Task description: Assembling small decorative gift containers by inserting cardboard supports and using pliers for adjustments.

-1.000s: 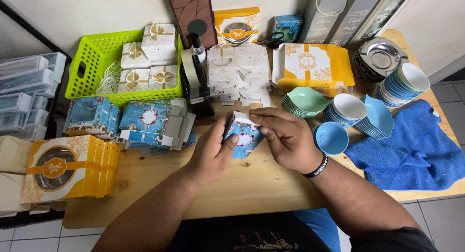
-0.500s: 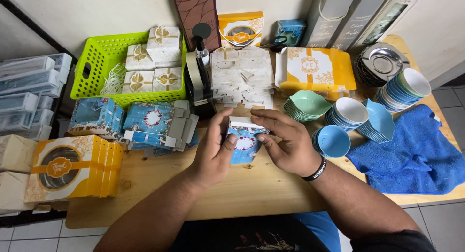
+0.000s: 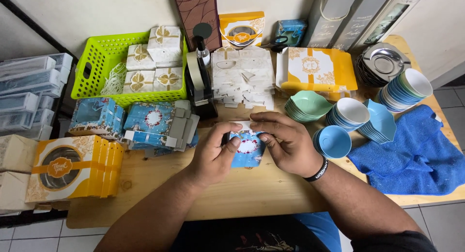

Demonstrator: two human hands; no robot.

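Blue printed gift box (image 3: 248, 149) w/ a red-and-white round motif sits dead centre over the wooden table (image 3: 242, 194), pinched between both hands: left hand (image 3: 213, 152) clamps its 9 o'clock edge, thumb on the front. Right hand (image 3: 286, 143) curls over the top and 3 o'clock side, fingers closed on it; flat blue boxes (image 3: 157, 123) at 10 o'clock, blue bowl (image 3: 333, 141) just at 3.

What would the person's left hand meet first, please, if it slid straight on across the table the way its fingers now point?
Past the small blue box it holds, the left hand points up and slightly right, toward the stack of flat white box blanks. Probably that stack comes first; the black tape dispenser lies just left of the line, and depth is unclear.
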